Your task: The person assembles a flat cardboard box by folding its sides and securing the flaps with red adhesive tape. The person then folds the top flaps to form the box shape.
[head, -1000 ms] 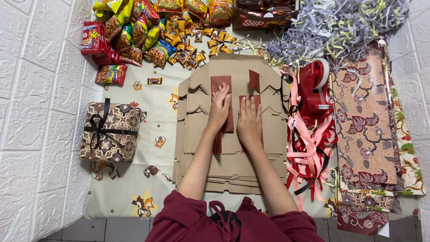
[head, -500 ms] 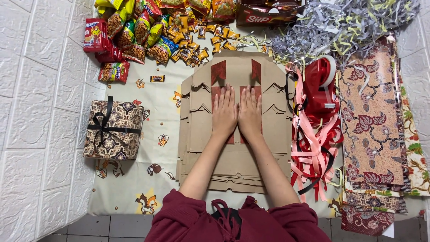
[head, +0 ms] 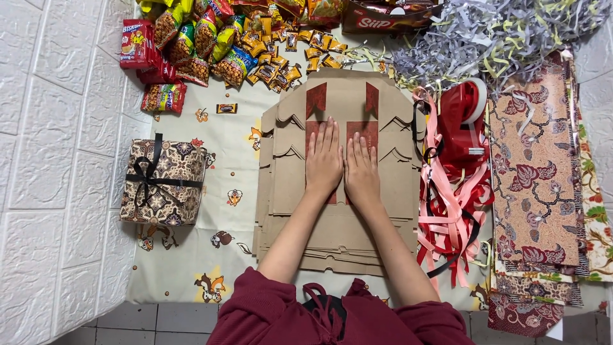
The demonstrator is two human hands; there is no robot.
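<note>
A stack of flat brown cardboard box blanks (head: 338,217) with dark red patches lies in front of me on a patterned cloth. My left hand (head: 324,160) and my right hand (head: 361,171) rest flat on the top blank, side by side, fingers stretched out and pointing away from me. Both palms press down on the cardboard; neither hand grips anything.
A wrapped box with a black ribbon (head: 163,182) sits to the left. Snack packets (head: 211,45) and small candies fill the far left. A red tape dispenser (head: 463,124), pink and red ribbons (head: 450,217), patterned wrapping sheets (head: 536,185) and shredded paper (head: 491,38) lie right.
Both hands have slid together toward the middle of the top cardboard blank and now lie side by side, flat on it.
</note>
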